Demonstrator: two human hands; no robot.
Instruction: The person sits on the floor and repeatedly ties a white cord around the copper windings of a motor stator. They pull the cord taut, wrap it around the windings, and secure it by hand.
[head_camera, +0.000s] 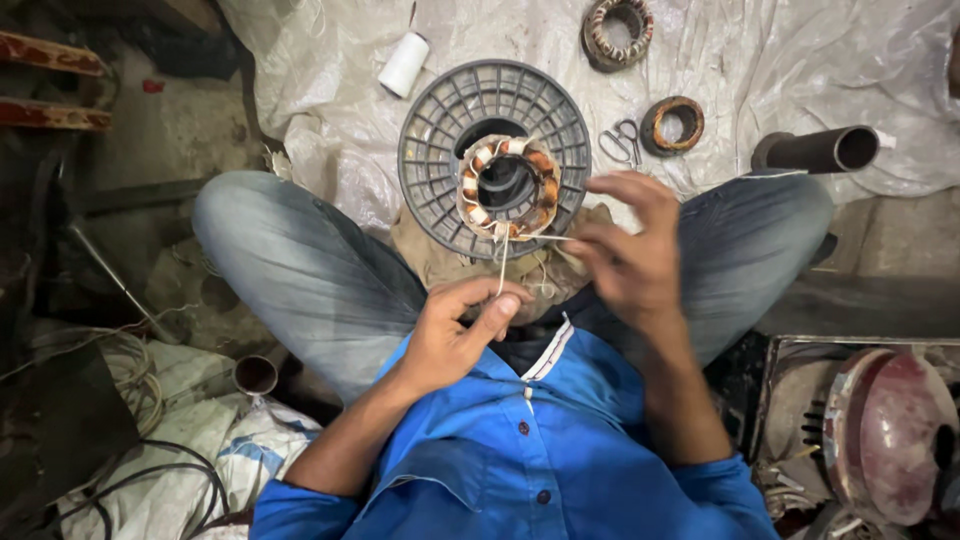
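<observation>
seen from above, cross-legged on the floor in grey jeans (290, 270) and a blue shirt (520, 450). at centre frame, a round coil of copper winding (508, 186) wrapped with white tape, resting on a grey plastic ribbed disc (440, 130) propped between the knees over a tan cloth (430, 262). pale thread (501, 262) running down from the coil's lower edge to the left hand (455, 330), lower centre, fingers closed narrow and pinching the thread. right hand (625, 250), right of centre and blurred, fingers drawn together just beside the coil where a second strand of thread runs out sideways; cannot tell whether actually gripping it. spread across the upper frame, a crumpled white sheet (800, 70). on it, a white spool (403, 63) at upper centre-left, a second wound coil (617, 32) at the top, a smaller orange-taped ring (673, 125) beside small scissors (622, 143), and a dark metal pipe (818, 150) at upper right. at lower right, a reddish round metal cover (895, 435). at lower left, loose cables (150, 480).
</observation>
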